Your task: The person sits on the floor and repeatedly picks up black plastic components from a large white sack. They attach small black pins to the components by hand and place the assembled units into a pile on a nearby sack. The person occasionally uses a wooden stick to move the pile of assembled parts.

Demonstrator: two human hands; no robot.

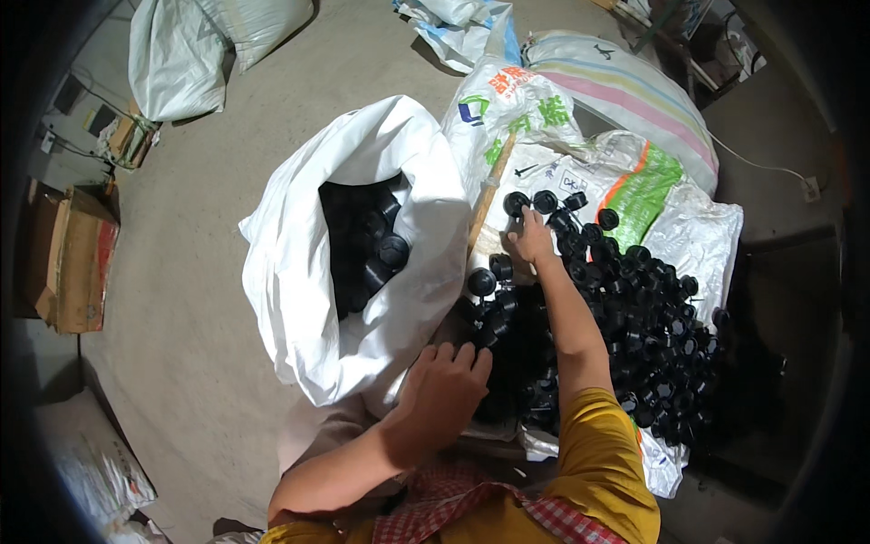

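Black plastic caps (666, 367), round with ridged sides, lie in a large heap on spread sacks at the right. My right hand (533, 239) reaches over the far left part of the heap. Its index finger points at one cap (517, 203) and seems to touch it; the thumb stands apart. Nearer to me, my left hand (442, 392) is palm down with bent, slightly spread fingers at the heap's left edge, beside a few caps (494, 322). Its palm is hidden. To the left stands a white woven sack (290, 263), its mouth wide, with more black caps (385, 254) inside.
A wooden stick (489, 195) leans between the white sack and the heap. Behind lies a full striped sack (634, 100). White sacks (177, 59) stand at the far left, and a cardboard box (77, 258) is by the left wall. A cable runs to a socket (811, 189) at the right.
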